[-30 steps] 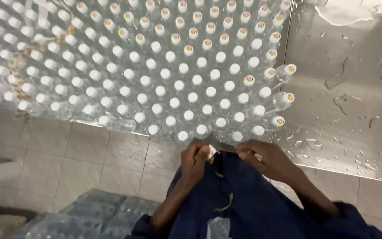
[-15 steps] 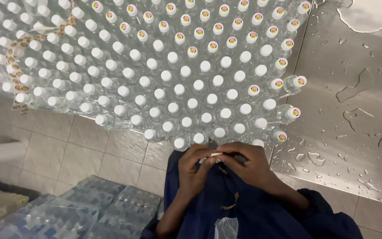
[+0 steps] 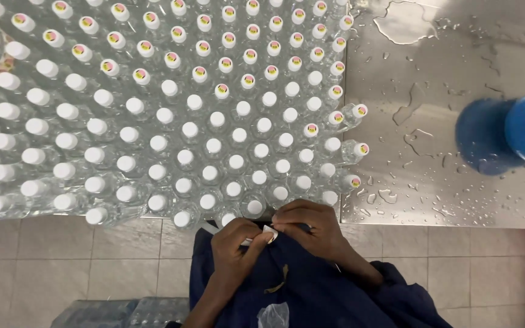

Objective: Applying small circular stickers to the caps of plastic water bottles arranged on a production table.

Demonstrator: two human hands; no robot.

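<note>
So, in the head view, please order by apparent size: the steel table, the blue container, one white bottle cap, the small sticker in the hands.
1. steel table, by far the largest.
2. blue container, cut off by the frame edge.
3. white bottle cap and sticker: look alike in size, and the sticker is partly hidden by the left hand and right hand; unranked.

Round pink-and-yellow labels (image 3: 250, 79) on far bottle caps, small white sticker strip (image 3: 268, 231) between hands (image 3: 274, 234), wrapped bottle packs (image 3: 123, 313) on floor

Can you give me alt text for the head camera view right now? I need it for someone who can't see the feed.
Seen from above, the left hand and right hand pinch a small white sticker together at the edge of a wet steel table. Rows of clear capped bottles crowd the table, the far ones with colourful stickers on their caps. A blue container stands at the right.
</note>
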